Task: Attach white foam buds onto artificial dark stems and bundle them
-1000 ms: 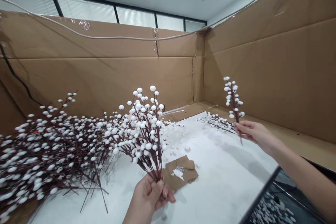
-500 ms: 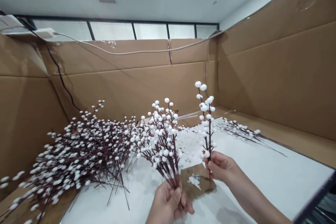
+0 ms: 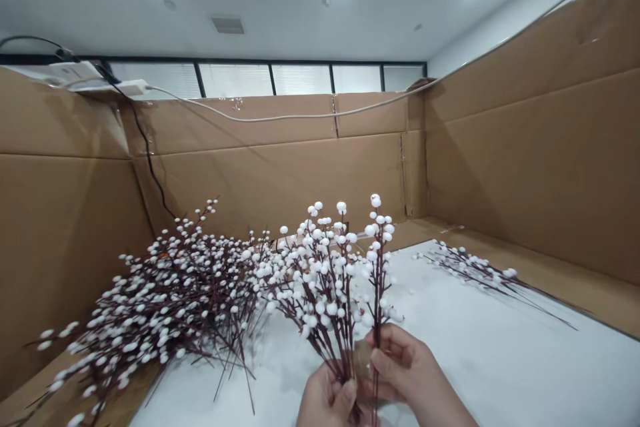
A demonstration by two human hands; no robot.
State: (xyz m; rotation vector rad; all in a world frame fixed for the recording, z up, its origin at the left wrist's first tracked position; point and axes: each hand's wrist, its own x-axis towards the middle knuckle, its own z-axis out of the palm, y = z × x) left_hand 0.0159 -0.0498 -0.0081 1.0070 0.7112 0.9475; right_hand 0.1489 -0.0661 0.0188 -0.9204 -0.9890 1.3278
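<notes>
My left hand (image 3: 327,401) is closed round the stems of a bunch of dark twigs with white berries (image 3: 320,280), held upright over the white table top (image 3: 500,360). Right beside it, my right hand (image 3: 405,370) pinches a single berry twig (image 3: 377,247) and holds it upright against the right side of the bunch. The two hands almost touch at the bottom middle of the view.
A large heap of berry twigs (image 3: 165,300) lies at the left of the table. A few loose twigs (image 3: 475,270) lie at the right. Tall cardboard walls (image 3: 525,173) enclose the table on three sides, with a cable (image 3: 300,115) running along their top.
My right hand has carried the single twig from the far right across to the bunch in my left hand. The view has tilted upward.
</notes>
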